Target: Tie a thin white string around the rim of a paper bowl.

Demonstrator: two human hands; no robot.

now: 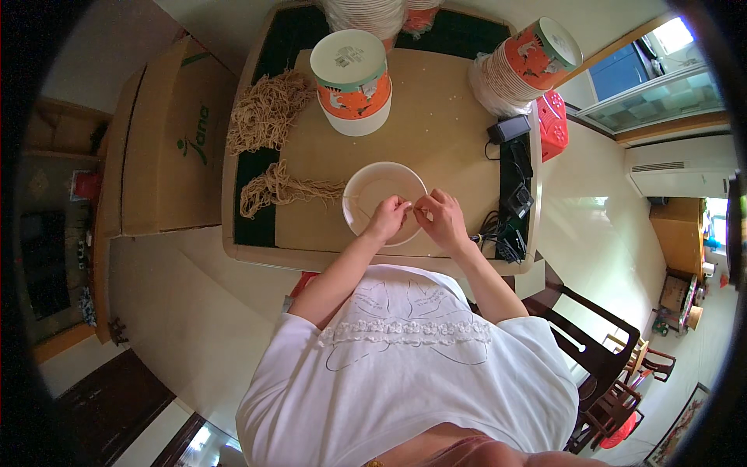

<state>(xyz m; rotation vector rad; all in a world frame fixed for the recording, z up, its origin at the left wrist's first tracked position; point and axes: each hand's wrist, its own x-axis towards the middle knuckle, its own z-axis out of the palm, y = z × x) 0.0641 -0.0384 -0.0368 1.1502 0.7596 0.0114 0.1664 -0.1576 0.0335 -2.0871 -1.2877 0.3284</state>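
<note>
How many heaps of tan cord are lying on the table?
2: a larger heap on the left side of the table, and a smaller heap nearer, left of the white tub.

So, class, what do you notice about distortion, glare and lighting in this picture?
Head view: fisheye bending bows the table edges, and the corners go black; head view: glare whitens a patch of pale floor and the upper-right window; head view: left hand and right hand are clearly lit.
</note>
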